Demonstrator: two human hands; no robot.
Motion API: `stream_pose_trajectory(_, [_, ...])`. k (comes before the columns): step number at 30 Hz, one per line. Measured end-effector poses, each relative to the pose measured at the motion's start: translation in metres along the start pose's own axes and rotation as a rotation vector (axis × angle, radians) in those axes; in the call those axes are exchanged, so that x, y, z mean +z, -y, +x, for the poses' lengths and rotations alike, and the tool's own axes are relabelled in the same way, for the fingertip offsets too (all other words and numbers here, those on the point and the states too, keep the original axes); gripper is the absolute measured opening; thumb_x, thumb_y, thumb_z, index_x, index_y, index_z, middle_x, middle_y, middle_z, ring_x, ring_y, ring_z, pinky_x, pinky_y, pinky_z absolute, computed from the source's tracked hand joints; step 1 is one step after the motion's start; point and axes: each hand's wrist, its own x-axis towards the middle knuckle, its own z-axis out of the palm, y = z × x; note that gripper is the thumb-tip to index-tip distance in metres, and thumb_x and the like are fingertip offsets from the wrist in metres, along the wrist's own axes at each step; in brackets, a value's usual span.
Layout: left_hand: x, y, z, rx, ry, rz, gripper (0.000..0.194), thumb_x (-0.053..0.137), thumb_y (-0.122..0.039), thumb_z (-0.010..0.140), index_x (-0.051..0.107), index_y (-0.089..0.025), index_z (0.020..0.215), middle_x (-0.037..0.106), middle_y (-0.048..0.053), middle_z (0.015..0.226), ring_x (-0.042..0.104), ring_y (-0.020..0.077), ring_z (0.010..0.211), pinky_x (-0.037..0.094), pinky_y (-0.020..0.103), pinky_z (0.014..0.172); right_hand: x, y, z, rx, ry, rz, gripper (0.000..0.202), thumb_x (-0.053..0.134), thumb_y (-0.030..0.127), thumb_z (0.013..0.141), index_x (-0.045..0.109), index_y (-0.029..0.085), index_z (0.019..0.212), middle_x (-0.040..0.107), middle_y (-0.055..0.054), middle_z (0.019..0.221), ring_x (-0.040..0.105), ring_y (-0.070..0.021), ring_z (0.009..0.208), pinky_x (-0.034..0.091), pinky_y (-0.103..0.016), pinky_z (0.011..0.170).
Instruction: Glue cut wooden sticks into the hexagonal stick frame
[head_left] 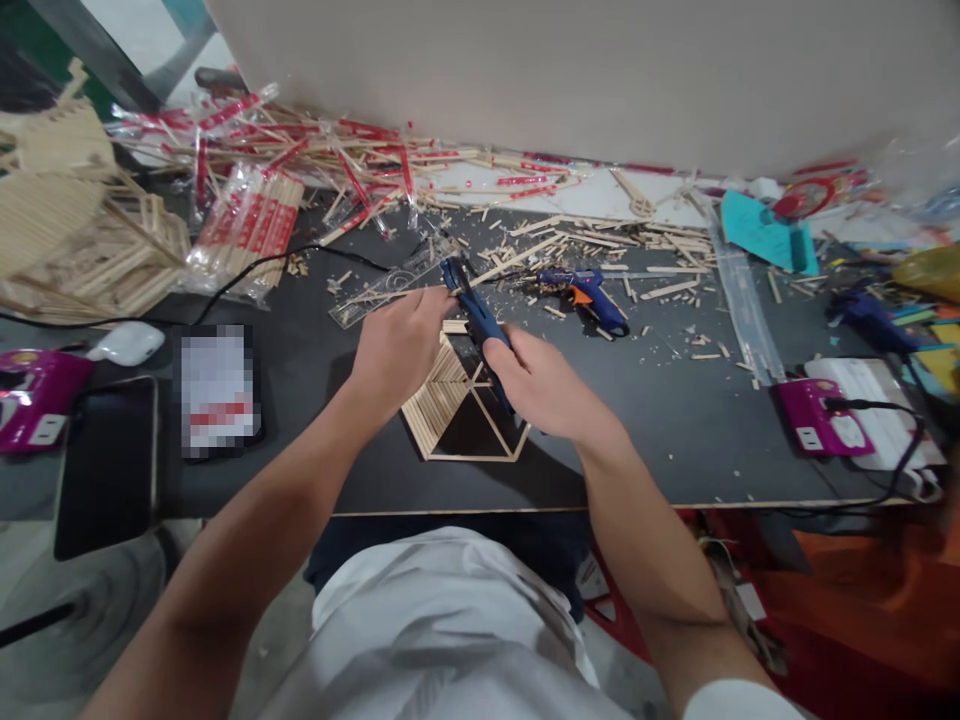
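My right hand (544,385) grips the blue handles of a cutting tool (472,310), whose dark jaws point away from me toward the left hand. My left hand (397,345) is closed around a thin wooden stick (454,326) held at the tool's jaws; most of the stick is hidden by the fingers. Under both hands lies a wooden stick frame (465,410), triangular, with its left side filled by rows of sticks and its right side hollow. It rests flat on the dark table (660,440).
A blue and orange glue gun (589,295) lies beyond the hands amid scattered stick offcuts. A clear ruler (382,290), packs of sticks (247,230), a wooden model (67,230), a phone (109,465), purple devices (821,415) and coloured paper (761,230) surround the work spot.
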Motion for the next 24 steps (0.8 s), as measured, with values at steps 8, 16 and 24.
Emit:
stream_pose_trajectory(8, [0.0006, -0.0006, -0.0001, 0.009, 0.0, 0.02, 0.039, 0.03, -0.03, 0.113, 0.065, -0.017, 0.104, 0.074, 0.01, 0.09, 0.068, 0.0192, 0.079, 0.042, 0.027, 0.064, 0.002, -0.0001, -0.0013, 0.005, -0.004, -0.026, 0.029, 0.036, 0.044, 0.103, 0.048, 0.024, 0.086, 0.06, -0.002, 0.084, 0.051, -0.0179, 0.075, 0.035, -0.031, 0.07])
stream_pose_trajectory(16, [-0.0006, -0.0004, -0.0004, 0.019, 0.015, 0.007, 0.038, 0.029, -0.031, 0.113, 0.063, -0.018, 0.101, 0.073, 0.01, 0.089, 0.07, 0.0201, 0.079, 0.042, 0.028, 0.064, 0.004, -0.0021, -0.0003, -0.001, -0.009, -0.052, 0.03, 0.036, 0.045, 0.103, 0.046, 0.024, 0.084, 0.06, -0.002, 0.084, 0.051, -0.0185, 0.075, 0.034, -0.031, 0.069])
stream_pose_trajectory(24, [0.0005, 0.0001, -0.0003, 0.028, 0.017, 0.057, 0.038, 0.029, -0.029, 0.113, 0.064, -0.016, 0.101, 0.074, 0.011, 0.088, 0.071, 0.0208, 0.079, 0.04, 0.028, 0.063, 0.0069, -0.0034, 0.0006, -0.012, -0.022, -0.081, 0.029, 0.036, 0.044, 0.103, 0.046, 0.024, 0.083, 0.061, -0.003, 0.085, 0.053, -0.0191, 0.077, 0.034, -0.032, 0.069])
